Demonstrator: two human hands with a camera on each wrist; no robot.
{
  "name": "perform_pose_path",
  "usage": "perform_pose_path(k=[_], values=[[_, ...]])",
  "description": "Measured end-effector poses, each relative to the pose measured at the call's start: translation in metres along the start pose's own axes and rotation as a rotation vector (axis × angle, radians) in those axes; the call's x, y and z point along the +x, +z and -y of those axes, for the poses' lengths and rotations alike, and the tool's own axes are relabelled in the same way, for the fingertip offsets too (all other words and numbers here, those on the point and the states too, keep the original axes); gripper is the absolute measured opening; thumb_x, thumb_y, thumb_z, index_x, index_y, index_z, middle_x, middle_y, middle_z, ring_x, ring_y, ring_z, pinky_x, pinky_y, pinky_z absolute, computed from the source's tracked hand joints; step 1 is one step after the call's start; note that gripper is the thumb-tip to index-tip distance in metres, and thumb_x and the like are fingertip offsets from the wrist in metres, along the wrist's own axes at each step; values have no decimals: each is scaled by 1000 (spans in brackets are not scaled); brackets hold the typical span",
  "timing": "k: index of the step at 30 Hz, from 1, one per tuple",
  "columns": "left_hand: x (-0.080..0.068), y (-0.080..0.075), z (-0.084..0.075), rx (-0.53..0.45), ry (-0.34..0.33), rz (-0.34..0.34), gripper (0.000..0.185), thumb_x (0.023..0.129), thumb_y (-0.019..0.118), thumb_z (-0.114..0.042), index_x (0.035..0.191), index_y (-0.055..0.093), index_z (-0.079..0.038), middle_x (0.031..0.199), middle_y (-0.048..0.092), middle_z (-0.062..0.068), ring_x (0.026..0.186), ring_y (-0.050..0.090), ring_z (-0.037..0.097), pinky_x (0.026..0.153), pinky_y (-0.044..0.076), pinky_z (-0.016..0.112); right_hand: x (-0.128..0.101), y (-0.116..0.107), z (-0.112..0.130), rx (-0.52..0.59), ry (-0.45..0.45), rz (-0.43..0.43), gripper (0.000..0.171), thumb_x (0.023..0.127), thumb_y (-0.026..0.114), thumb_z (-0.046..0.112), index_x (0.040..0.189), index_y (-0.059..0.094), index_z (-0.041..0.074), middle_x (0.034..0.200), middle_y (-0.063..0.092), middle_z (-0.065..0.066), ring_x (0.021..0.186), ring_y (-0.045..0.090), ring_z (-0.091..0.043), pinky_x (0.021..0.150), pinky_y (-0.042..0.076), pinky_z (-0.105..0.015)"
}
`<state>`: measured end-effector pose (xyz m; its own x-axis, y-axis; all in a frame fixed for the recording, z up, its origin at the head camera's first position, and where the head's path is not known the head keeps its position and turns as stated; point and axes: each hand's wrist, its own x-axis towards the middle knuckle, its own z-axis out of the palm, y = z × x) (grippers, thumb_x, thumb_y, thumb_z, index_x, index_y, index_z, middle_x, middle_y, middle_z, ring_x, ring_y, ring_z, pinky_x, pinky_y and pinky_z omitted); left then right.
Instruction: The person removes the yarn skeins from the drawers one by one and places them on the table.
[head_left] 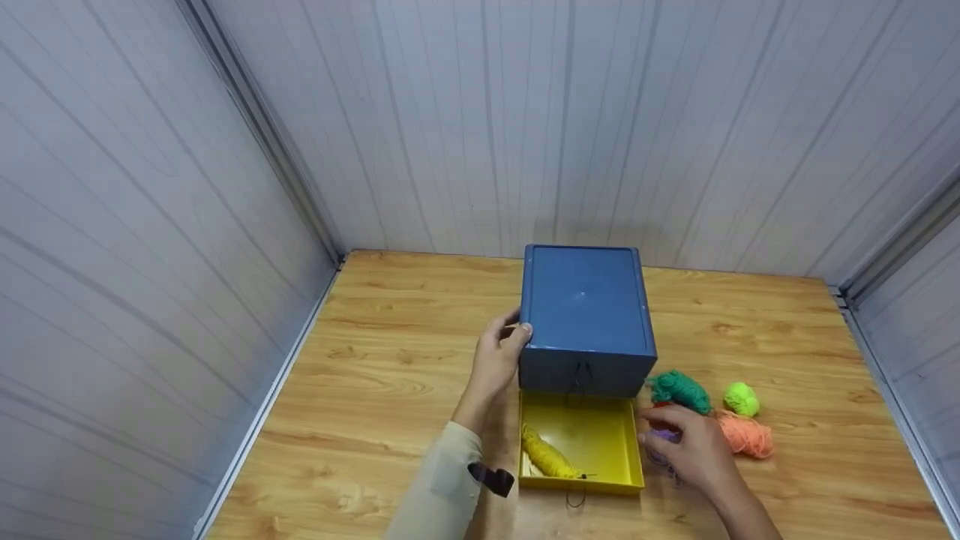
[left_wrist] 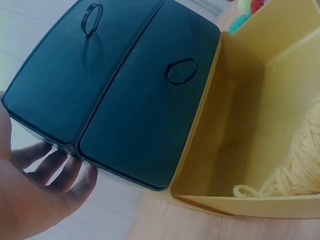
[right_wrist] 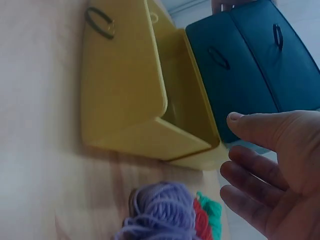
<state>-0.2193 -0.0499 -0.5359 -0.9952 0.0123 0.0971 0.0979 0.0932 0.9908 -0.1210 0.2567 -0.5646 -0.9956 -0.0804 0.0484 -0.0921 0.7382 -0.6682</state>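
Observation:
A blue drawer box [head_left: 585, 311] stands mid-table, and its yellow bottom drawer [head_left: 630, 457] is pulled out toward me. A yellow yarn skein [head_left: 547, 454] lies inside the drawer, and it shows again as the yellow yarn skein [left_wrist: 302, 165] in the left wrist view. My left hand [head_left: 504, 341] presses flat against the box's left side, thumb on its top corner; its fingers [left_wrist: 55, 167] lie straight. My right hand [head_left: 667, 433] hovers over a purple yarn ball [right_wrist: 160, 212] just right of the drawer. Its fingers [right_wrist: 255, 165] are spread and hold nothing.
Green yarn [head_left: 679, 390], lime yarn [head_left: 741, 398] and orange yarn [head_left: 746, 435] lie right of the box, with a bit of red yarn [right_wrist: 201, 223] beside the purple ball. Two upper blue drawers [left_wrist: 125, 85] with ring pulls are closed. Grey panel walls enclose the wooden table [head_left: 375, 375].

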Motion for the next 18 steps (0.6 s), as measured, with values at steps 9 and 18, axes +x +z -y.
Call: perform_pose_path(k=[9, 18], values=[[0, 0, 0, -22, -11, 9, 50, 101, 60, -30, 146, 56, -7, 139, 58, 15, 124, 57, 29, 103, 50, 44, 0, 15, 16, 105, 40, 54, 31, 80, 89, 19, 110, 79, 20, 107, 75, -2, 93, 71, -17, 79, 61, -36], [0, 0, 0, -38, -11, 5, 50, 101, 61, -28, 146, 56, -6, 138, 59, 16, 124, 57, 29, 104, 49, 43, -4, 43, 24, 231, -28, 181, 35, 82, 87, 23, 113, 75, 13, 110, 71, -12, 97, 70, -27, 73, 61, -26]])
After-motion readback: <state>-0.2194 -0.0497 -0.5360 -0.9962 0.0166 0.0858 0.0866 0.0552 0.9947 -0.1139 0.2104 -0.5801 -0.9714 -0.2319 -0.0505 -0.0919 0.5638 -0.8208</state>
